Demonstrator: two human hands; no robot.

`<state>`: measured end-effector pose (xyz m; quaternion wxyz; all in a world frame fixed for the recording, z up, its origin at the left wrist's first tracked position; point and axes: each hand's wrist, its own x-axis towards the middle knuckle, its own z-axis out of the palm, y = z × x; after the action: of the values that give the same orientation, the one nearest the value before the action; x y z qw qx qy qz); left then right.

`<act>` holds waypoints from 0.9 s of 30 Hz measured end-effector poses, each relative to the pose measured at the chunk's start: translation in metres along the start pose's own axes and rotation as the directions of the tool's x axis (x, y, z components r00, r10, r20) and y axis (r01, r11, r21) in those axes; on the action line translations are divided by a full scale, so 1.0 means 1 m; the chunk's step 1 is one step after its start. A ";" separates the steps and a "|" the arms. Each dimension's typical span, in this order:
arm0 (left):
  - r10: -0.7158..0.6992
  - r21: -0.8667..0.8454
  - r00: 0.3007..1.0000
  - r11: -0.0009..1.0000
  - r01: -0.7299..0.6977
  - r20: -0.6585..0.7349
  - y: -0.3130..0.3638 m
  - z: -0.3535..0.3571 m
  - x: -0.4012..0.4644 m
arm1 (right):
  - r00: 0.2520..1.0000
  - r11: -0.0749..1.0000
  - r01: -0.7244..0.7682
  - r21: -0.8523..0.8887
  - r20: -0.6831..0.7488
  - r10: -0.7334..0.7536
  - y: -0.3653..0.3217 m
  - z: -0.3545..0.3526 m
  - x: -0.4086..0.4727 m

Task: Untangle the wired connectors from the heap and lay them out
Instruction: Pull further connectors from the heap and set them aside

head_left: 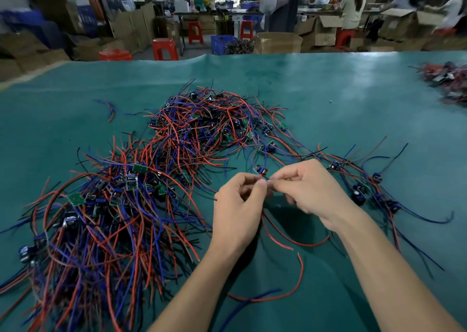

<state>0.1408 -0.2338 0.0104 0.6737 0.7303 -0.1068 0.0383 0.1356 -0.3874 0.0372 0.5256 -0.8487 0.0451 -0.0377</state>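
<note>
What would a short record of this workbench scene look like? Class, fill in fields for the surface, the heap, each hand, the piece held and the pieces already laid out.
Surface: green mat
Heap: tangled red, blue and black wired connectors, left of the hands
Left hand: pinches the wires of one connector
Right hand: pinches the same wires from the other side
Held connector: small module just above the fingertips
Laid out: row of connectors on the right
Far right: second pile, blurred

2 hands (pixel 237 205) (pixel 313 190); 2 big wire heaps (pixel 106 218) (pixel 207 124); 5 red stools (pixel 164 49).
</note>
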 end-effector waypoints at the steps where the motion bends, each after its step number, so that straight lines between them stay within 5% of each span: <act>1: 0.000 0.015 1.000 1.000 0.000 -0.016 0.000 0.000 0.001 | 1.000 0.999 0.005 -0.031 0.027 -0.005 -0.002 0.001 -0.002; 7: -0.012 0.031 0.995 0.999 0.015 -0.096 -0.004 -0.003 0.005 | 0.973 0.943 0.217 -0.254 0.138 -0.187 -0.013 0.006 -0.011; 12: -0.005 0.011 1.000 1.000 0.005 -0.024 -0.007 -0.001 0.004 | 0.988 0.997 0.040 -0.061 -0.148 -0.049 -0.006 0.008 -0.002; 17: 0.047 0.008 0.999 0.999 -0.047 0.026 -0.008 -0.004 0.005 | 0.991 0.890 -0.115 0.441 -0.004 0.131 -0.010 0.021 -0.002; 22: 0.076 0.100 0.997 0.992 -0.077 0.015 -0.006 -0.002 0.003 | 0.996 0.796 -0.044 0.603 -0.034 0.081 -0.015 0.013 -0.002; 27: 0.113 0.144 0.993 0.983 -0.117 0.034 -0.006 -0.001 0.004 | 0.976 0.871 0.154 0.467 -0.208 -0.061 -0.010 0.016 -0.001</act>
<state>0.1463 -0.2326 0.0053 0.6137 0.7706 -0.1543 0.0752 0.1372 -0.3691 0.0388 0.7100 -0.6856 0.0362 -0.1565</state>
